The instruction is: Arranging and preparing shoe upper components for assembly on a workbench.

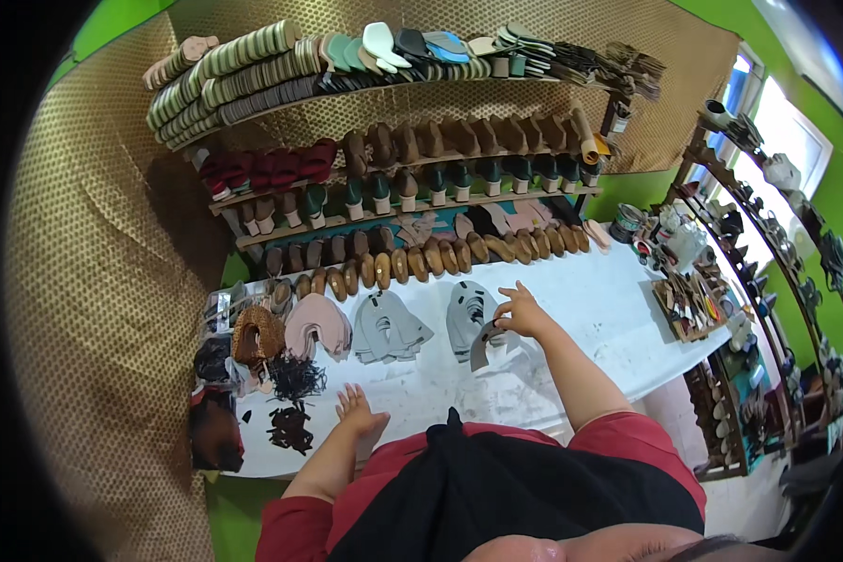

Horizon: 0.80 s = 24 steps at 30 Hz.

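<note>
My right hand (523, 313) reaches over the table, its fingers bent around the edge of a grey U-shaped shoe upper (480, 354). That piece appears tilted and partly hidden by the hand. Directly beside it lies a small stack of matching grey uppers (461, 323) with dark slots. My left hand (356, 410) hovers at the table's near side with its fingers spread and nothing in it. Beyond it are a larger fanned pile of grey uppers (384, 328) and a pile of pink uppers (317, 326). Black strips (290, 426) lie left of that hand.
The white table (571, 375) carries a row of brown shoe lasts (421, 264) along its back. Shelves behind hold stacked soles (253, 80) and dark red shoes (276, 167). A tool tray (691, 304) sits at the right end, near a shoe rack (754, 234).
</note>
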Each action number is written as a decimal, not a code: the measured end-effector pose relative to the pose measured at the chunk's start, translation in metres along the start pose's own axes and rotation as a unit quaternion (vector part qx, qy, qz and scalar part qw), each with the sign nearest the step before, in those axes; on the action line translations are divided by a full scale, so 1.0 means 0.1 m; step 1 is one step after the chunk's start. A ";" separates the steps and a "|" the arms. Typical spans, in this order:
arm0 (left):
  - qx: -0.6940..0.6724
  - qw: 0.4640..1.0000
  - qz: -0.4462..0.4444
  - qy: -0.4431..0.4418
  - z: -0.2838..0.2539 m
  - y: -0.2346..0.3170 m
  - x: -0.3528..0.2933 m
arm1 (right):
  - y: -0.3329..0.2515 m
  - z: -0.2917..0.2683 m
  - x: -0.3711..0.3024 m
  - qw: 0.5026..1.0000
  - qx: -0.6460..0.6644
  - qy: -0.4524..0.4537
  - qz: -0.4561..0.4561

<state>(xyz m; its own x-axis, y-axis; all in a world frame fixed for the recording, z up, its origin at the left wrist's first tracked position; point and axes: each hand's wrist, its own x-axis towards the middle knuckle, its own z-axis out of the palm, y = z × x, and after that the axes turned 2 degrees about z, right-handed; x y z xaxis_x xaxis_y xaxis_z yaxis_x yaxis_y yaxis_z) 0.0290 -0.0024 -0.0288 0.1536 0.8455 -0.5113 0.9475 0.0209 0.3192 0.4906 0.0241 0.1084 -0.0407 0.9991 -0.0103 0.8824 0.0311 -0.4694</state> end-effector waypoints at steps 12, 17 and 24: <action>0.028 0.999 -0.014 -0.045 -0.04 0.00 0.01 | 0.47 0.46 1.83 0.997 0.008 -0.065 -0.028; 0.017 0.996 -0.027 -0.086 -0.16 0.01 0.02 | 0.18 0.88 1.94 0.995 -0.044 -0.003 0.085; 0.019 0.992 -0.022 -0.119 -0.17 0.04 0.13 | -0.76 1.59 2.00 0.999 -0.021 0.029 -0.024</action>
<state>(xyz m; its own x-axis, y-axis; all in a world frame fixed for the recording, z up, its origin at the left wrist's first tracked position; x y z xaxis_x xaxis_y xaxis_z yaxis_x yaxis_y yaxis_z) 0.0298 0.0178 -0.0204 0.1693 0.6941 -0.6997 0.9637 0.0319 0.2649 0.3408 0.2166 0.0012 -0.0571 0.9963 0.0639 0.8994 0.0791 -0.4299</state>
